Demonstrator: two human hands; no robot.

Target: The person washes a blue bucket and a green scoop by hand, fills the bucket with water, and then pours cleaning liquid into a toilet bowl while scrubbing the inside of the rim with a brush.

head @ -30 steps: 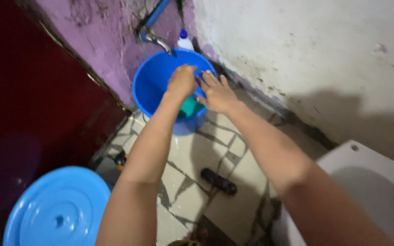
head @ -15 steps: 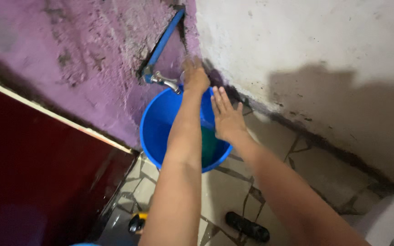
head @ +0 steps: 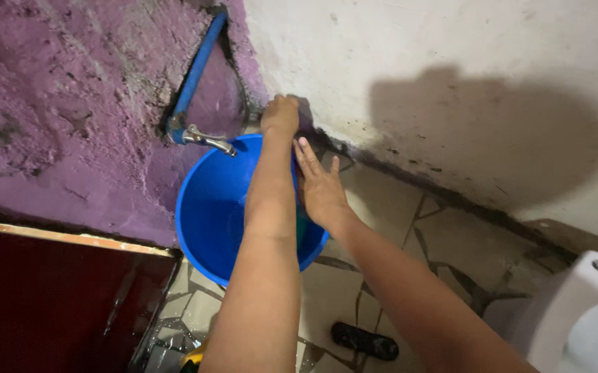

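Both hands reach out over a blue bucket [head: 209, 214] that stands on the floor in the far corner. The left hand [head: 280, 115] is balled into a fist past the bucket's far rim, close against the corner of the walls; whether it grips anything there cannot be told, since its fingers hide what lies under them. The right hand [head: 321, 188] is open, fingers straight and together, palm turned to the left forearm, at the bucket's right rim; whether it touches the rim cannot be told. The bucket is smooth round plastic, its inside glossy, and something greenish shows low in it between the two arms. Just left of the left hand a metal tap [head: 205, 139] juts from a blue pipe [head: 198, 69] that runs slantwise up the wall, its spout above the bucket's far left rim. That left wall [head: 71, 103] is rough purple plaster, pitted and stained; the right wall [head: 416, 55] is off-white, grimy along its foot. The floor [head: 395, 207] is pale broken tile with dark joints. A dark oblong thing [head: 364, 340] lies on it near the right forearm, and a white glossy fixture [head: 582, 318] fills the near right corner.
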